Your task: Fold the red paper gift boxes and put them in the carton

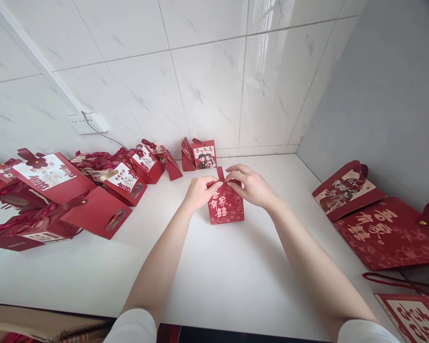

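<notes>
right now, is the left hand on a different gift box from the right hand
No, the left hand and the right hand both touch the top of the same red gift box.

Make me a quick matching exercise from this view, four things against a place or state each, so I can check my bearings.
Things
1. Central gift box
2. Power socket
3. Cardboard
4. Grey panel

Places and states
A. Bottom left corner of the picture
B. Held at its top by the left hand and right hand
C. Upright, rising at the picture's right side
D. White, on the tiled wall

Pairs: 1-B, 2-D, 3-A, 4-C
</notes>
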{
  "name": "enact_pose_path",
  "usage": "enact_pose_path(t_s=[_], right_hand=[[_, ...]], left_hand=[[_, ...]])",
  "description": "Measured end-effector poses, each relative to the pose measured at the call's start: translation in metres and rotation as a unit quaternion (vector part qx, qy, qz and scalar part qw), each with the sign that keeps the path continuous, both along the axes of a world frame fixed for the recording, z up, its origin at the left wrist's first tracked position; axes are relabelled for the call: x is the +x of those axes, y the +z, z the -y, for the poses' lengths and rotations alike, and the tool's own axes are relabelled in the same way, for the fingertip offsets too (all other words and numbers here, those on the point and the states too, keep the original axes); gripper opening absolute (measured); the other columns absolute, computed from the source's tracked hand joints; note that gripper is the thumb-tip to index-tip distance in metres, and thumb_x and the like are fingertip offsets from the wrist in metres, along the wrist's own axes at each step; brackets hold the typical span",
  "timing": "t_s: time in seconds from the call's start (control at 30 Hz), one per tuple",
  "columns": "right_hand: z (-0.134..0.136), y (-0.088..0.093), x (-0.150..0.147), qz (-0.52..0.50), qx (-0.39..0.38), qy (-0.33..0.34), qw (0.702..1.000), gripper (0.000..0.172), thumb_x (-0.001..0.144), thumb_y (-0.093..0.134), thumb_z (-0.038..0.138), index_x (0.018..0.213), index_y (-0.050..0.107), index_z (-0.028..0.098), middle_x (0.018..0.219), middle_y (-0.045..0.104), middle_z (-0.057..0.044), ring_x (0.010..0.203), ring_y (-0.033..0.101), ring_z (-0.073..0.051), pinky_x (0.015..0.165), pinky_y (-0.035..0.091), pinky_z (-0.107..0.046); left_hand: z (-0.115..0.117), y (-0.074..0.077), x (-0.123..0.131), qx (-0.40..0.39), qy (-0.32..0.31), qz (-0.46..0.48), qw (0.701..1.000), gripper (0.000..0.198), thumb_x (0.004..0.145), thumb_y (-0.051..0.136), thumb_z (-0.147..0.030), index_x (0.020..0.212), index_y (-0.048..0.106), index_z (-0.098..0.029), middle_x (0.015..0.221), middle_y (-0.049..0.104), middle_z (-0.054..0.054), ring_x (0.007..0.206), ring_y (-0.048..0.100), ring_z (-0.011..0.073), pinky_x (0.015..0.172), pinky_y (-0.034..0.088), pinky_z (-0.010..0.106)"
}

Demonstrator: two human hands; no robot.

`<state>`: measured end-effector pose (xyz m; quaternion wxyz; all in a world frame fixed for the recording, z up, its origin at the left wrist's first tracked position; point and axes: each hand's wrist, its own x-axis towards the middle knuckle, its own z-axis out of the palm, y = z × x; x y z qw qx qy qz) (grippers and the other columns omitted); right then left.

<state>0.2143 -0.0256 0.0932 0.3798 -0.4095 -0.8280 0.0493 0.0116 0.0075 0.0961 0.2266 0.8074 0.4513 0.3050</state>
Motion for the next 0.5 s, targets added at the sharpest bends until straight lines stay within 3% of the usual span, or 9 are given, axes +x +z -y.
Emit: enact_pose_path(t_s=[0.5], right_hand=[[-0.0029, -0.004, -0.0046, -0.012, -0.003, -0.013, 1.0, 0.015, 0.09, 0.052, 0.017, 0.092, 0.066, 0.022, 0.118, 0.063, -0.004, 0.108, 0.059, -0.021, 0.087, 0.05, -0.036]], left_hand=[[-0.0018, -0.0041, 0.0044, 0.01, 0.037, 0.004, 0.999, 0.029, 0.084, 0.054, -0.04, 0.078, 0.071, -0.017, 0.067, 0.065, 0.0, 0.061, 0.052, 0.0129, 0.062, 0.038, 0.025]])
